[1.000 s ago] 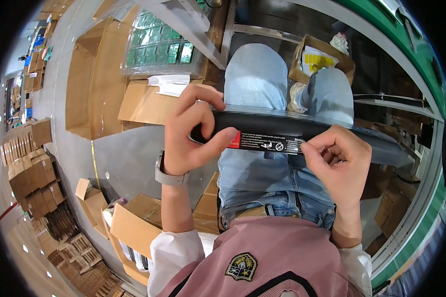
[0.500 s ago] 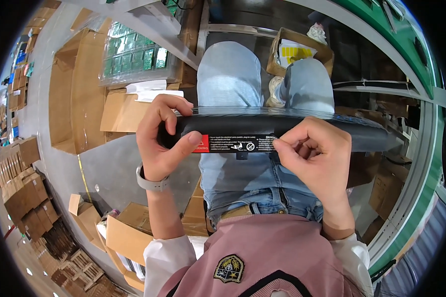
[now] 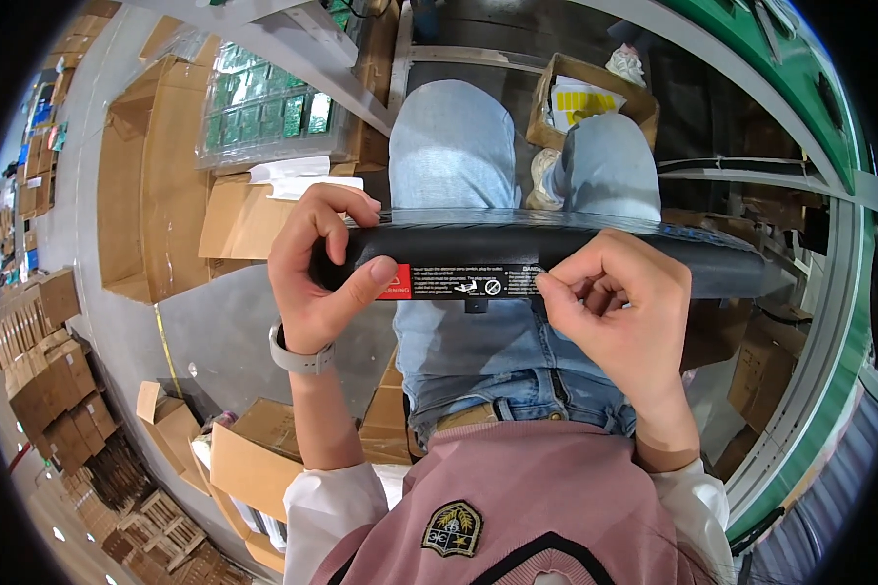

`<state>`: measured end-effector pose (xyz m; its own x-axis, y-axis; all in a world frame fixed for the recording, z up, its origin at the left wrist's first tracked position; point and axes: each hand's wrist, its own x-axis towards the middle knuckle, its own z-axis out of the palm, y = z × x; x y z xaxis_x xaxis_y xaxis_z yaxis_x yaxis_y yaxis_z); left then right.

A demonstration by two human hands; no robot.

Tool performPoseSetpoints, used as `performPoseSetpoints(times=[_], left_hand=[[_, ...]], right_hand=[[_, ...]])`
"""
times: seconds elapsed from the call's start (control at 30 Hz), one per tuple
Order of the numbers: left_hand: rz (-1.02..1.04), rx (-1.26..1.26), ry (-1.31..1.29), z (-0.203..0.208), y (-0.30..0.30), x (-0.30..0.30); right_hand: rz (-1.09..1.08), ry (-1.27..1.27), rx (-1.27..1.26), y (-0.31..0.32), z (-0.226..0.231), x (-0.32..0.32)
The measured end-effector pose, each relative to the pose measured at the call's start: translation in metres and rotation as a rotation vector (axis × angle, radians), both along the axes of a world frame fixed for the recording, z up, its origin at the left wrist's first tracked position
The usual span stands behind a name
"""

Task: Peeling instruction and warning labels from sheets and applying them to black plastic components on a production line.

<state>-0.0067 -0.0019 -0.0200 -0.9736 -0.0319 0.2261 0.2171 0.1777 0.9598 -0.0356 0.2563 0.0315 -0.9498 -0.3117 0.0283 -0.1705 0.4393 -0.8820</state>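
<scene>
A long black device [image 3: 439,242] with a rounded edge lies across my lap, its narrow side toward me. Its upper face looks glossy and is mostly turned away. Along the near side runs a black-and-red warning label [image 3: 458,283], with a small black tab [image 3: 475,306] below it. My left hand [image 3: 322,263] is closed round the device's left end, its thumb pressing the red end of the label. Toward the label's right end my right hand [image 3: 619,302] has thumb and forefinger pinched at the strip, other fingers curled in. The fingers hide that end.
Open cardboard boxes stand at the left [image 3: 156,185] and lower left [image 3: 254,458]. Green parts in clear trays [image 3: 268,112] sit beyond my left hand. A small carton [image 3: 600,97] with papers is past my knees. White-and-green bench framing [image 3: 839,263] curves along the right.
</scene>
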Motion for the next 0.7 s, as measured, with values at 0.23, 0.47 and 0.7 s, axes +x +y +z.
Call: performPoseSetpoints(times=[0.23, 0.47, 0.7], left_hand=[[-0.014, 0.012, 0.01, 0.002, -0.001, 0.0], [0.016, 0.01, 0.031, 0.001, -0.001, -0.002], [-0.005, -0.011, 0.074, -0.004, -0.008, -0.005]], right_hand=[[0.036, 0.118, 0.305, -0.003, 0.017, -0.002], [0.115, 0.625, 0.518, -0.009, 0.019, -0.001], [0.383, 0.627, 0.751, -0.004, -0.012, 0.011]])
